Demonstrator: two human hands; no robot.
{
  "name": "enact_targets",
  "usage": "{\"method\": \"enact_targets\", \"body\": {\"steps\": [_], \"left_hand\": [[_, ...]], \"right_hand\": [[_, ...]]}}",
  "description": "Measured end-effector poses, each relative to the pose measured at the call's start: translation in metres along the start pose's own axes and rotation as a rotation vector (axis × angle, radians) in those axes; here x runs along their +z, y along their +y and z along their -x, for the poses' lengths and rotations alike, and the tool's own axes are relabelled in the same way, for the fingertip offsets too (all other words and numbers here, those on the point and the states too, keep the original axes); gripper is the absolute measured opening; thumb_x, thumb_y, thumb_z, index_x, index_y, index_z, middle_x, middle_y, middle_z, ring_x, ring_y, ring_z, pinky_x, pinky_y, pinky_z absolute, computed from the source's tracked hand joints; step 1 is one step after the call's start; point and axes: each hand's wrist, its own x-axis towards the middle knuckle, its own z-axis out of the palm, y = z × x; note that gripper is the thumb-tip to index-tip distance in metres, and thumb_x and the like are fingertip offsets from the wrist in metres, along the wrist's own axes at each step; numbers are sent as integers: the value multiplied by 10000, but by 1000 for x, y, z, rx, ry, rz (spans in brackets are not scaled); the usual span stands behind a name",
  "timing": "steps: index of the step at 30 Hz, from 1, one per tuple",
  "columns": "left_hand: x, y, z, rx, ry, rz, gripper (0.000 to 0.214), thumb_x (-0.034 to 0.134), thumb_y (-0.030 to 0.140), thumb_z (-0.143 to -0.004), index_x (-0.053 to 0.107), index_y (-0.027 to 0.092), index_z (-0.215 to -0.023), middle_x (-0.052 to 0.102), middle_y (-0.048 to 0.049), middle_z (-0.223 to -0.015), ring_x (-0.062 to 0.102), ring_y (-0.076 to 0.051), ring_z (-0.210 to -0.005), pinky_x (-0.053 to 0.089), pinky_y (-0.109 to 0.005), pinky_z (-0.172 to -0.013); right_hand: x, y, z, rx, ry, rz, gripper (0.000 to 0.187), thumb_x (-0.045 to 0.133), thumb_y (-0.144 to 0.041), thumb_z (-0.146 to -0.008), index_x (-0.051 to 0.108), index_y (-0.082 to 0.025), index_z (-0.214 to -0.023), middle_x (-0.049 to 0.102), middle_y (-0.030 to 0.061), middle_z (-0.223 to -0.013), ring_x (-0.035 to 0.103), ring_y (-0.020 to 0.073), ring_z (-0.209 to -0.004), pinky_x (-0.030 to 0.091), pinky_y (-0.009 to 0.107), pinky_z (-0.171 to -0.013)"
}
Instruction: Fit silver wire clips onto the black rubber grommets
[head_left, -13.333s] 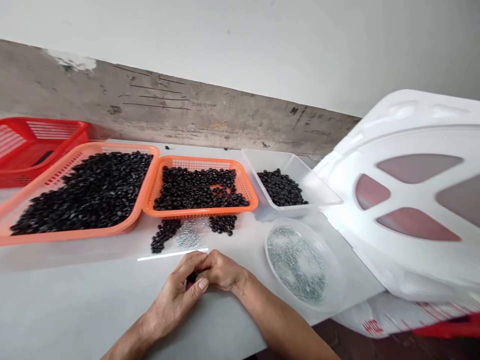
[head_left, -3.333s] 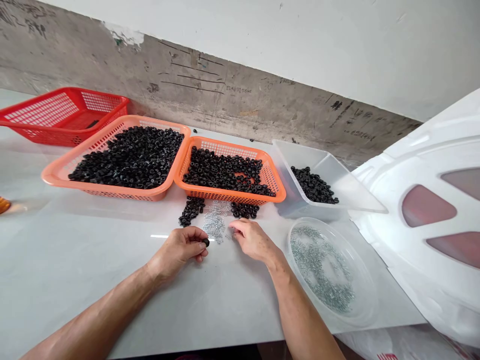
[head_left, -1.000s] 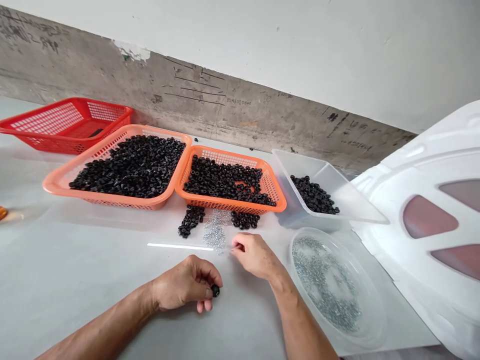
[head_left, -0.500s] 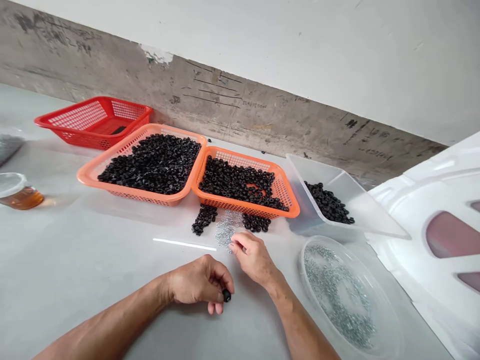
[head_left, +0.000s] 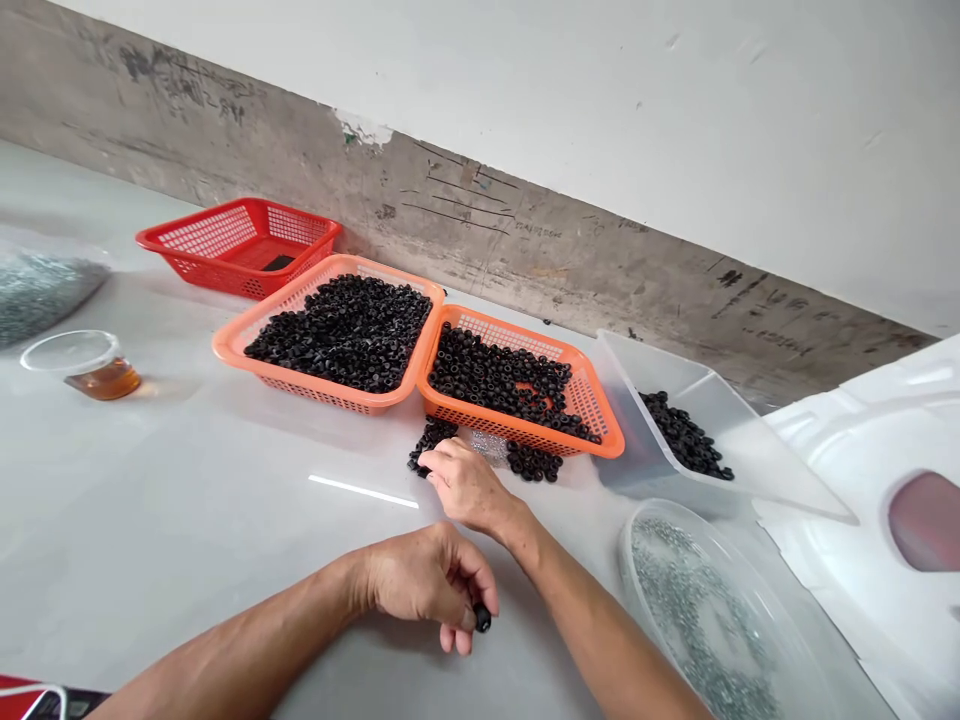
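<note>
The left hand (head_left: 427, 580) has its fingertips clamped on a small black ring-shaped part (head_left: 482, 618), near the front of the pale table (head_left: 187, 480). The right hand (head_left: 466, 487) lies farther out, fingers together, tips just beside a loose heap of black rings (head_left: 431, 445). Tiny silver metal pieces (head_left: 484, 445) show past it, below an orange plastic mesh basket (head_left: 525, 425).

From here I see black rings (head_left: 341, 335) heaped in two orange lattice baskets (head_left: 330, 398) by the worktop's far edge, a red mesh basket (head_left: 240, 245) behind them to the left. Toward the right edge, silver-grey metal pieces (head_left: 697, 620) speckle a clear dish (head_left: 626, 570), beside white moulded foam (head_left: 825, 440) with mauve-brown cutouts.
</note>
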Motion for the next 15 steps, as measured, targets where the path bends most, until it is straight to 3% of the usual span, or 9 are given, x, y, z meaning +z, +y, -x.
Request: {"method": "enact_targets", "body": {"steps": [15], "left_hand": [[-2, 5, 2, 13, 7, 15, 229, 554, 54, -586, 648, 143, -774, 634, 34, -524, 564, -94, -411, 454, -219, -458]], "right_hand": [[3, -3, -2, 31, 4, 87, 102, 468, -72, -769, 493, -171, -773, 495, 44, -798, 435, 169, -764, 376, 280, -728]]}}
